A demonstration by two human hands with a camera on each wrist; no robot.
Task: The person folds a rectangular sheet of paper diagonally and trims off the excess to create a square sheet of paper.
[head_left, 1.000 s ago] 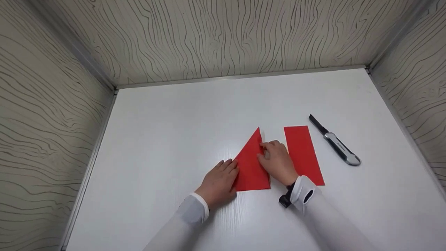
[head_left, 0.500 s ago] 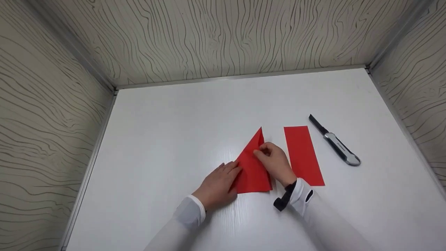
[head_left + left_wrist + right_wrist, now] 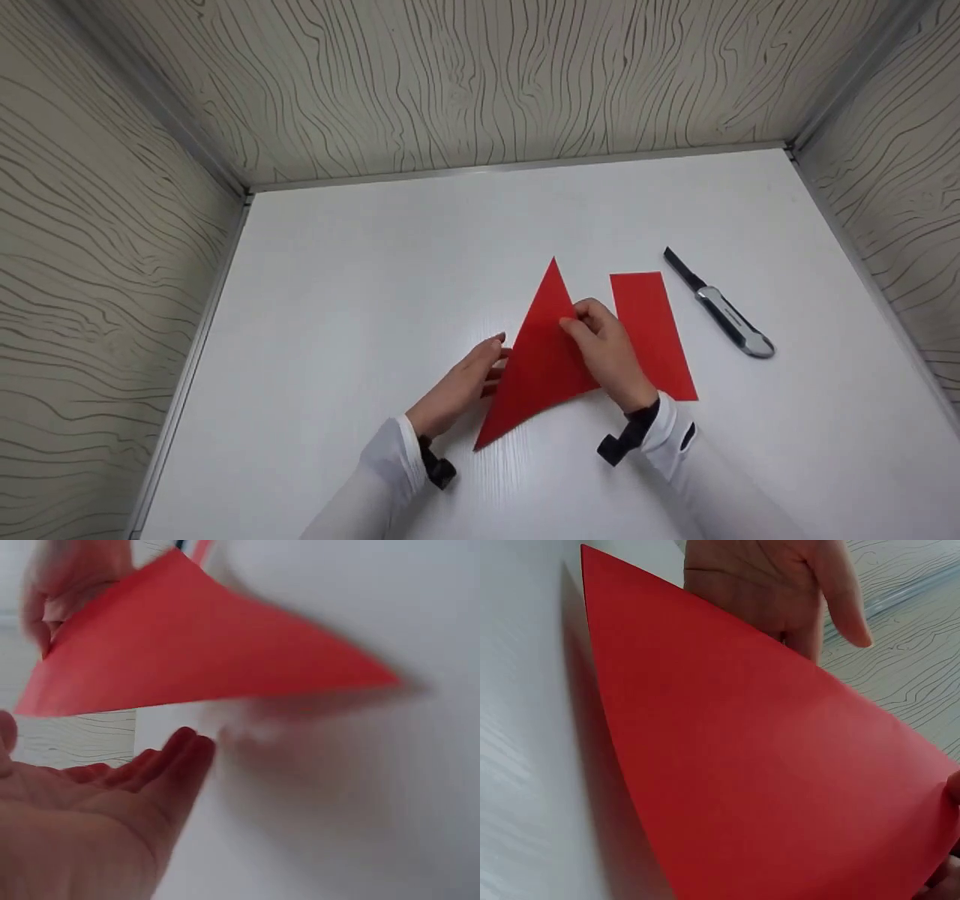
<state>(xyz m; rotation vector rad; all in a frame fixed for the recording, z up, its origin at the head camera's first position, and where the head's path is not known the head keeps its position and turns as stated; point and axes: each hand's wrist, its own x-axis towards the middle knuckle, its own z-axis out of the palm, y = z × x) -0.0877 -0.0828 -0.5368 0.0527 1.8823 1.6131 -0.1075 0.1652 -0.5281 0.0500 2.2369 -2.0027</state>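
A folded triangle of red paper (image 3: 536, 360) is lifted at a tilt over the white table, its lower edge bowed. My right hand (image 3: 609, 352) pinches its right edge between thumb and fingers. Beside the long left edge is my left hand (image 3: 459, 384), fingers extended and partly behind the paper in the head view. In the left wrist view, the left hand (image 3: 97, 802) lies palm up below the red paper (image 3: 195, 645), with a gap between them. The right wrist view shows the paper (image 3: 757, 742) broad and smooth, the left hand (image 3: 757, 585) behind its upper edge.
A red paper strip (image 3: 652, 330) lies flat right of the right hand, partly covered by it. Farther right rests a utility knife (image 3: 720, 304), its dark blade pointing to the back left. Wood-patterned panels (image 3: 480, 82) wall the white table (image 3: 360, 262) at the back and sides.
The red paper has been raised off the table by the right hand and turned, showing a wider triangle. My left hand has stopped pressing on it and rolled over to the paper's left side.
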